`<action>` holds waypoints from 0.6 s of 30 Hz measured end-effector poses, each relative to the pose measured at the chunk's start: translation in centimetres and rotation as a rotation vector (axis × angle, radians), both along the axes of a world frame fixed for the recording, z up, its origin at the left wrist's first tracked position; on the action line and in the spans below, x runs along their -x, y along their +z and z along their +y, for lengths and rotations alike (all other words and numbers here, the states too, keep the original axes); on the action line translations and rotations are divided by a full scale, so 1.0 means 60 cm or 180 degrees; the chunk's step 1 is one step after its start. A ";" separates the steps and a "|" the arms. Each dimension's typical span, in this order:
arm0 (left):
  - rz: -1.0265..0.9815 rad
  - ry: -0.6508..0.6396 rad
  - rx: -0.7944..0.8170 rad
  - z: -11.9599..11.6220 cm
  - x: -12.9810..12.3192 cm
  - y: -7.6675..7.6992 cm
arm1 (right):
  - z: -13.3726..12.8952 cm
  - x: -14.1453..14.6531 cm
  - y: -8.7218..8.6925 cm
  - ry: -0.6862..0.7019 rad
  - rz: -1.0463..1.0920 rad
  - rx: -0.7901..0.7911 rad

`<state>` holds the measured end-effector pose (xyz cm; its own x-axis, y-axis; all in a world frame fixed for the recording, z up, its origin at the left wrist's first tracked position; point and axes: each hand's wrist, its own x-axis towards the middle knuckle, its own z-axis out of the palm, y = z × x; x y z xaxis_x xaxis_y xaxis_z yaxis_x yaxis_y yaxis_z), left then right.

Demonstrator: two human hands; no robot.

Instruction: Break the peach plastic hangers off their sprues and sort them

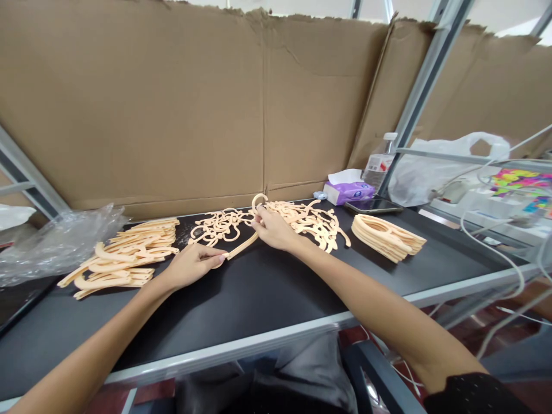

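Observation:
Between my two hands is a cream plastic clothes hanger [242, 246], held a little above the black table. My left hand [194, 264] pinches the end of its arm. At the top, the fingers of my right hand [273, 227] close around the part below the curved hook; they hide the joint. Behind the hands lies a loose heap of small hooks [218, 225]. Another heap of curved cream pieces [319, 221] spreads just right of my right hand. Left of my left hand, several hanger arms [129, 250] are piled in a rough row.
A neat stack of cream hanger pieces [386, 237] sits at the right. Behind it are a phone [374, 205], a purple tissue pack [349, 191] and a plastic bottle [379, 164]. Clear plastic wrap [64, 241] lies far left. Cardboard [172, 115] walls the back; white cables [495, 247] hang right.

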<state>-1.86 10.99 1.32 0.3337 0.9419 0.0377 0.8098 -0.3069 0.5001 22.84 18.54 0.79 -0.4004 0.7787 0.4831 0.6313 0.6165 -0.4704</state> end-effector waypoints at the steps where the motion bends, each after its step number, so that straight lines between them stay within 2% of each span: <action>1: -0.0020 -0.0032 0.0038 0.000 -0.002 0.003 | 0.000 0.000 0.000 0.0006 0.0012 0.0012; 9: -0.0368 -0.0151 0.0316 0.004 -0.004 0.012 | 0.006 0.001 -0.007 0.0065 0.0047 -0.0033; 18: -0.0285 -0.0130 0.0324 -0.008 -0.011 0.016 | 0.004 0.001 -0.009 0.0015 0.0166 -0.0116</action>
